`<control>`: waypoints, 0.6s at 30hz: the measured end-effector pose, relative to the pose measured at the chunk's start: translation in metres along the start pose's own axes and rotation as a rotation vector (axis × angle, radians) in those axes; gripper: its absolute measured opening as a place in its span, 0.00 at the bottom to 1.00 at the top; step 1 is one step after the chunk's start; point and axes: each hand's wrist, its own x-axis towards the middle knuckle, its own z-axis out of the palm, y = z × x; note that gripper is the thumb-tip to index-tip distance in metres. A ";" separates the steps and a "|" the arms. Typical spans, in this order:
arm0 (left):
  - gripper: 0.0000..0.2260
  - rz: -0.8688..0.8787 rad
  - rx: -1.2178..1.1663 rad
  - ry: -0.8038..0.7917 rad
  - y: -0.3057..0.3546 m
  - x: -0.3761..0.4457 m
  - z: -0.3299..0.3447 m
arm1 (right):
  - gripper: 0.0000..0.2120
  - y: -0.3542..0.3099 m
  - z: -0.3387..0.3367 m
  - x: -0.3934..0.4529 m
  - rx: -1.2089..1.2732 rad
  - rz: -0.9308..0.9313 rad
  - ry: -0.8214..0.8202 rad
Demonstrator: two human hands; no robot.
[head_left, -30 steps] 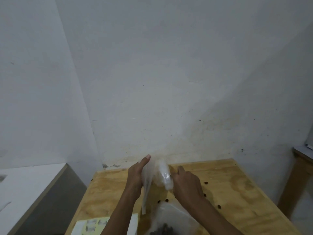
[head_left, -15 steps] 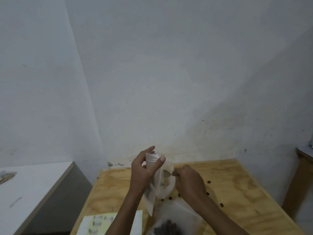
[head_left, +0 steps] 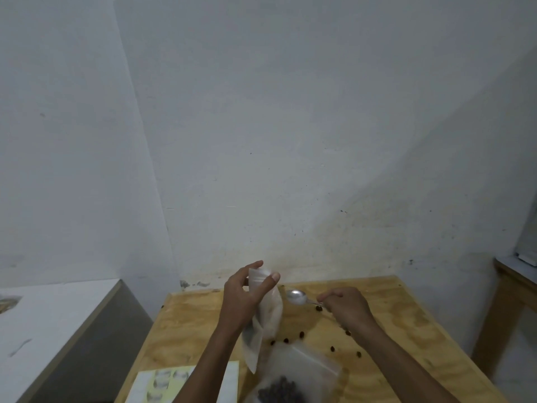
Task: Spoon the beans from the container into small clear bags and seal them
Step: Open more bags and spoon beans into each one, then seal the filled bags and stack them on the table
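At the far left stands a white-topped counter with a grey side (head_left: 72,330), well apart from the work. On the pale plywood table (head_left: 406,330), near its front left edge, lies a yellowish sheet of clear stickers (head_left: 162,382), likely there for sealing. The left hand (head_left: 241,301) grasps a small clear plastic bag (head_left: 266,318) by its top, thumb and fingers pinching the mouth and holding it upright above the table, apparently to keep the opening ready for a spoonful. Just right of it, the right hand (head_left: 345,306) grips the handle of a silver metal spoon (head_left: 296,296), whose bowl looks empty and sits beside the bag. Below, at the frame's bottom edge, a larger clear plastic container of dark beans (head_left: 279,392) waits between the forearms. Loose dark beans (head_left: 302,334) scattered on the table lie around the spoon's route.
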 end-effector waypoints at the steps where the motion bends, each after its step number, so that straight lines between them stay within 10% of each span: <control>1: 0.35 -0.003 0.009 0.002 -0.001 0.000 -0.001 | 0.08 0.005 -0.001 0.001 0.027 0.034 0.011; 18: 0.34 -0.125 -0.102 0.081 -0.022 0.002 -0.006 | 0.04 0.024 0.015 0.018 -0.214 -0.097 0.108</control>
